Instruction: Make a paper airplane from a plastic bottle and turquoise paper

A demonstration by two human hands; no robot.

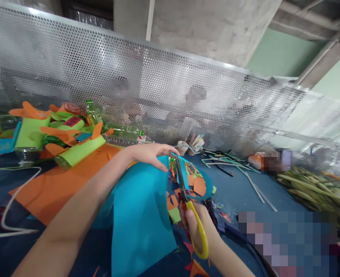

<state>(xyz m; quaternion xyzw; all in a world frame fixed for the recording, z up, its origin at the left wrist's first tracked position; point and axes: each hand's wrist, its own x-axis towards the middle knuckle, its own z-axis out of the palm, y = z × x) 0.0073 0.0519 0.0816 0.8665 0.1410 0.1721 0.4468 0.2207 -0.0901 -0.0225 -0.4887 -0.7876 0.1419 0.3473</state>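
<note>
My right hand point(200, 223) is wrapped round the yellow handle of a pair of scissors point(201, 234). The dark blades point away from me, along the right edge of a blue sheet of paper point(142, 215). At the sheet's far edge, my left hand point(149, 154) grips the paper between thumb and fingers, close to the scissor tips. A narrow curved blue paper strip point(207, 182) loops to the right of the blades. Orange and green paper scraps point(199, 186) lie beneath and around the scissors.
Orange paper point(68, 184) covers the left of the blue table point(230, 196). Bottles wrapped in green paper point(82, 152) are piled at back left. Cups of pens point(197, 144), thin strips point(253, 184) and long leaves point(316, 192) lie beyond and right. A perforated metal screen point(164, 77) stands behind.
</note>
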